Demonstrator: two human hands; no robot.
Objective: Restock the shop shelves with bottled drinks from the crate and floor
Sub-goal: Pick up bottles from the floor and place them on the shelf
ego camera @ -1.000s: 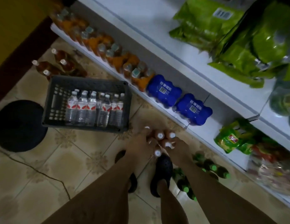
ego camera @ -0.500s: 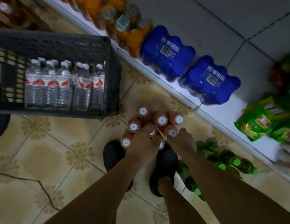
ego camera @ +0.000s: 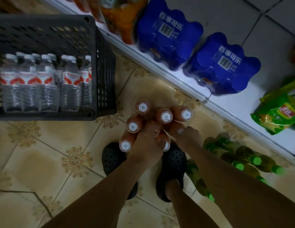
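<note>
Bent lower and closer than a second ago, without changing the grasp. Still clasping the white-capped brown drink bottles (ego camera: 165, 116) at frame centre: curled over the bundle with the left hand (ego camera: 146, 145), gripping one bottle from the right with the right hand (ego camera: 188, 137). Held over the floor (ego camera: 44, 158), short of the bottom shelf (ego camera: 181, 83) at upper right. Likely about to shelve them near the blue cola packs (ego camera: 169, 35).

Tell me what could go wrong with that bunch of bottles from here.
1. The left hand and right hand each grip several amber bottles by the necks; one could slip and drop onto the tiled floor.
2. The green bottles lying by the right shoe could be kicked or stepped on.
</note>
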